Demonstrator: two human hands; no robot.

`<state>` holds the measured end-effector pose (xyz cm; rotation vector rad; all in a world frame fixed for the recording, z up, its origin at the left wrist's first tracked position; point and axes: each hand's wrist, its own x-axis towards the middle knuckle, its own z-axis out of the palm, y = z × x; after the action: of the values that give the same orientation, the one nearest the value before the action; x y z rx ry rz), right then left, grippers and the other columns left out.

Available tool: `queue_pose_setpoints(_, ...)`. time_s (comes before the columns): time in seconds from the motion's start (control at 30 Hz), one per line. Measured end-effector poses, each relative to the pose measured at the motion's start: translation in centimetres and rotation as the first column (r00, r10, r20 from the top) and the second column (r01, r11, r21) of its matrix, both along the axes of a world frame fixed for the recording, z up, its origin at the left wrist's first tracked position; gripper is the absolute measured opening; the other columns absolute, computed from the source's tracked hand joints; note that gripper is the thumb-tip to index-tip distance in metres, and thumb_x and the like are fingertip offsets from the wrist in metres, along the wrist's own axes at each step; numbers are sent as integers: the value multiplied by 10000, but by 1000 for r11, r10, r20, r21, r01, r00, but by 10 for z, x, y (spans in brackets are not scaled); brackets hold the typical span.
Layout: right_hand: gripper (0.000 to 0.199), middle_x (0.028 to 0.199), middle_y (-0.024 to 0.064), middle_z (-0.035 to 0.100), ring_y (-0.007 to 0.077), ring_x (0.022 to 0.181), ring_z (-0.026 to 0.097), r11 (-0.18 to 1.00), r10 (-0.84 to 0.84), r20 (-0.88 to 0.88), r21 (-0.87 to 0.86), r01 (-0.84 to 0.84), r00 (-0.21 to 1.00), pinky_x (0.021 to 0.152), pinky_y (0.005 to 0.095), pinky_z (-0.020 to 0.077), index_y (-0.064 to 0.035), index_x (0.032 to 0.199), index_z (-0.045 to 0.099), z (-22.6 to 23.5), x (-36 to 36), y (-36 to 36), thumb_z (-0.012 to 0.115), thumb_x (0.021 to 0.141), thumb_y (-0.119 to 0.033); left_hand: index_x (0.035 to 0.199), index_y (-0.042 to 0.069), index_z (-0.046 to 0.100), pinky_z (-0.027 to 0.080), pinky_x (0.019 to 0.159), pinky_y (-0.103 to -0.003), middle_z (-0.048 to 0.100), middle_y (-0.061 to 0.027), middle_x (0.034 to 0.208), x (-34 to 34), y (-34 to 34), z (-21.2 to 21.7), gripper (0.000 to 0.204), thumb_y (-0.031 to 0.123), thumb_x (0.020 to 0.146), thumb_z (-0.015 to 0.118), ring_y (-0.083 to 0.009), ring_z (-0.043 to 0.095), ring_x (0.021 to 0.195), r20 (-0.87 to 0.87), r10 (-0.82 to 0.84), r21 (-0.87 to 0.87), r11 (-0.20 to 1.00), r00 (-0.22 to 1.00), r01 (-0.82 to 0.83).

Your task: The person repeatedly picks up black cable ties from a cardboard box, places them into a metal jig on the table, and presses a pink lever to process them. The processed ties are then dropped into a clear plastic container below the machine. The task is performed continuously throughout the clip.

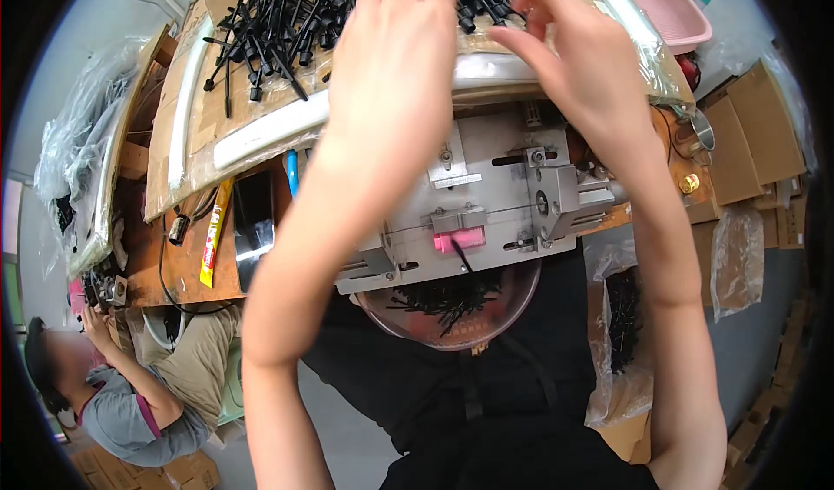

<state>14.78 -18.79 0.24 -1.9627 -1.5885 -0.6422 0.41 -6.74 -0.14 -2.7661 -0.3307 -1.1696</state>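
Observation:
A heap of black plastic parts with thin stems point(287, 16) lies on a cardboard-covered board with padded white edges point(269, 138). My left hand point(395, 47) reaches over the heap, its fingertips hidden behind the knuckles. At the heap's right side is my right hand point(586, 56), thumb and fingers apart, with nothing visible between them. Below my wrists sits a metal fixture point(495, 173). A pink block point(460, 239) is set at its front, and a thin black stem point(461, 255) sticks out from the block toward me.
A clear basin point(512, 312) under the fixture holds more black parts. Left on the bench lie a dark phone point(254, 221) and a yellow packet point(215, 234). A pink tray point(669, 8) and a metal cup point(698, 132) stand at right. Another person point(143, 394) sits at lower left.

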Motion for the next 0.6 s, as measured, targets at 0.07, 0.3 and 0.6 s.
queue_pose_setpoints(0.07, 146, 752, 198, 638, 363, 751, 651, 993, -22, -35, -118, 18, 999, 704, 446, 512, 13, 888, 590, 22, -13, 17, 610, 843, -124, 919, -50, 618, 469, 835, -406, 600, -239, 952, 3, 22, 11, 162, 37, 789, 663, -372, 575, 953, -160, -22, -152, 988, 987, -3)
queue_pose_setpoints(0.3, 186, 784, 78, 654, 137, 662, 612, 944, 180, -425, -181, -278, 887, 594, 285, 500, -32, 1019, 677, 56, 17, 16, 625, 900, -165, 940, 7, 664, 487, 664, -331, 590, -116, 720, -21, 47, 25, 146, -8, 797, 688, -230, 580, 663, -282, -233, -306, 941, 931, 143)
queue_pose_setpoints(0.6, 226, 794, 76, 654, 101, 660, 598, 886, 463, -659, 368, -282, 592, 574, 211, 494, 29, 1039, 645, 51, 9, -25, 665, 936, -171, 1271, 79, 636, 471, 713, -318, 583, -70, 815, -80, -41, -8, 572, -86, 727, 701, -188, 576, 769, 6, -65, -400, 914, 998, 62)
